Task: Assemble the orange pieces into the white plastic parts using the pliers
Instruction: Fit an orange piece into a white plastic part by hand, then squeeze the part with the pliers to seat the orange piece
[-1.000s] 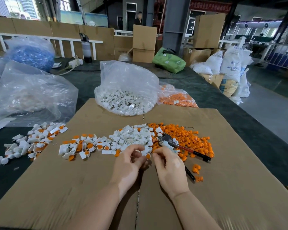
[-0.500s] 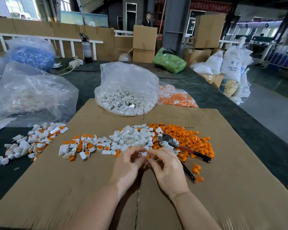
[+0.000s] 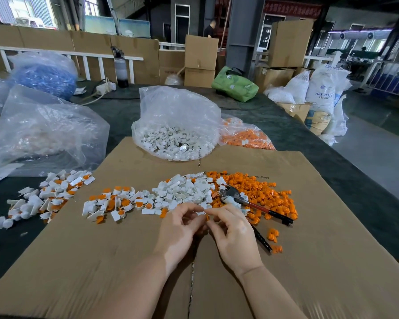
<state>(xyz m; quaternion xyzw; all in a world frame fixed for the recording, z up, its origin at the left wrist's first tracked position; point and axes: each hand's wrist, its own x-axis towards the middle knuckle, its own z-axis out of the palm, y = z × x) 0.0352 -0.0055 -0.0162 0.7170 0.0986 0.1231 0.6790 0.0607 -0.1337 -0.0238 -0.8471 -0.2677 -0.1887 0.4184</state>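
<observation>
My left hand (image 3: 180, 229) and my right hand (image 3: 233, 231) meet fingertip to fingertip over the cardboard sheet (image 3: 124, 261). Together they pinch a small white plastic part (image 3: 201, 212) with an orange piece (image 3: 207, 218) just under it. Beyond the fingers lies a heap of loose white parts (image 3: 184, 189). A pile of orange pieces (image 3: 258, 189) spreads to its right. The pliers (image 3: 251, 202) lie on that orange pile with their dark handles pointing right and toward me. No hand touches them. Assembled white-and-orange parts (image 3: 115, 203) lie to the left.
A clear bag of white parts (image 3: 175, 132) stands at the cardboard's far edge, a bag of orange pieces (image 3: 247, 137) beside it. More assembled parts (image 3: 46, 196) lie off the cardboard's left edge. Large clear bags (image 3: 44, 130) sit at far left. The table edge runs along the right.
Both hands have drifted slightly away from me toward the white heap, and the fingertips have closed together on the small part. The pliers have not moved.
</observation>
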